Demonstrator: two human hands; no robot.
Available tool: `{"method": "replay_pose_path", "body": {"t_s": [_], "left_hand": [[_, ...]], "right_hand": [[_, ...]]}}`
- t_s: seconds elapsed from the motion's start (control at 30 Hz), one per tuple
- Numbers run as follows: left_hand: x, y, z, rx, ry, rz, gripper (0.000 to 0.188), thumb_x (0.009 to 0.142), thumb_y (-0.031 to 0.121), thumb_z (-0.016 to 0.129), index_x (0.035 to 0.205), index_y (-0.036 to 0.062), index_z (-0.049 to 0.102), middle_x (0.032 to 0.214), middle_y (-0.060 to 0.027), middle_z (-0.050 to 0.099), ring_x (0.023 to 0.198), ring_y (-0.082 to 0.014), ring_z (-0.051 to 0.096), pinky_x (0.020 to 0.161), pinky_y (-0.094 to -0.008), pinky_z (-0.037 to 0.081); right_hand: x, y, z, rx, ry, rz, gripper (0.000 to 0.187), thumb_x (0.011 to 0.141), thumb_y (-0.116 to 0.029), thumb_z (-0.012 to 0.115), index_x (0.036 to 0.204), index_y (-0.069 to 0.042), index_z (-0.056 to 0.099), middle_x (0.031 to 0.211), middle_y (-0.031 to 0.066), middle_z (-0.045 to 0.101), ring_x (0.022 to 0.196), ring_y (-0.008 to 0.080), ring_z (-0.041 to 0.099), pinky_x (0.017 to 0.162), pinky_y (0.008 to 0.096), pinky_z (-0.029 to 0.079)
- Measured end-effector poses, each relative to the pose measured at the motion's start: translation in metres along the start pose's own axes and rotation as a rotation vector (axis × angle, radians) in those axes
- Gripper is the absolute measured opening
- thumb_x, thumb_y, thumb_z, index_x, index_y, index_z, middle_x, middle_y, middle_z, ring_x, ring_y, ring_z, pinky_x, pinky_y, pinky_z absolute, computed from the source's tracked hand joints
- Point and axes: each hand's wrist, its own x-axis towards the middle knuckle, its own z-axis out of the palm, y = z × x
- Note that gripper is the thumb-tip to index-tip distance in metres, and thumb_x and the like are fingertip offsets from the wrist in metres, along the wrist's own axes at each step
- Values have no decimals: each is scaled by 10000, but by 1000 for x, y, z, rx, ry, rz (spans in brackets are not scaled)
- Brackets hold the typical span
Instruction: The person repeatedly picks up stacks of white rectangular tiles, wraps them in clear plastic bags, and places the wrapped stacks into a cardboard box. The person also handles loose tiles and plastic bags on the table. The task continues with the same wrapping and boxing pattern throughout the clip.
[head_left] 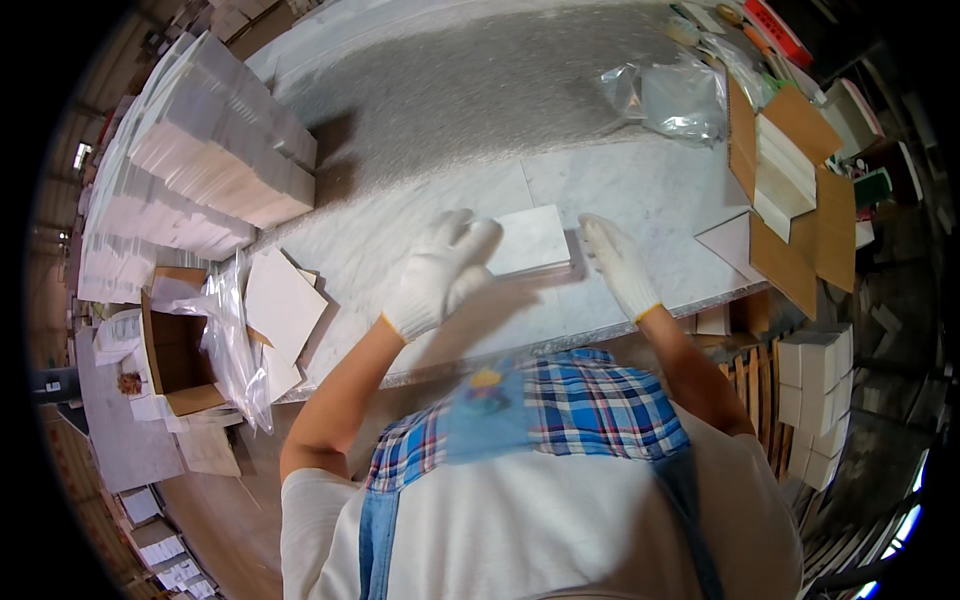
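Observation:
A flat white block, perhaps a small stack of sheets or a slim box, lies on the pale worktable in front of me. My left hand, in a white knitted glove, is at its left end with fingers spread; whether the fingertips touch it I cannot tell. On the other side, my gloved right hand is held just off the block's right end, its fingers stretched out and held close together. Neither hand grips anything.
Tall stacks of white sheets rise at the left. Nearer stand an open carton with plastic film and loose white boards. At the right are a clear plastic bag and an open brown carton. The table's front edge runs before me.

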Motion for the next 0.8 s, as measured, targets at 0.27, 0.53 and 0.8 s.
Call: {"method": "replay_pose_path", "body": {"t_s": [0.27,0.53,0.8], "left_hand": [[14,-24,3,-831,-237,-726,750,911,516,735,1390,-49,612,1304,-167,693,1219,-254,631,1077,-346,460],[12,-12,11,-879,-209,-620,635,896,361,787,1351,-48,616,1204,-129,706,1103,-205,651,965,-321,515],[-33,17,41,-867,-19,-573,1092,695,311,911,1542,-26,309,1356,-240,586,1258,-315,593,1063,-405,490]], "right_hand": [[28,-57,35,-86,-255,60,759,983,-534,623,1444,62,534,1359,222,658,1255,295,626,1075,354,464],[23,-25,40,69,-282,35,662,901,-414,768,1383,1,583,1269,187,696,1200,274,652,1050,345,484],[-16,-9,16,-299,-242,-234,1070,730,-323,917,1588,-40,344,1589,236,416,1460,365,445,1205,404,374]]}}
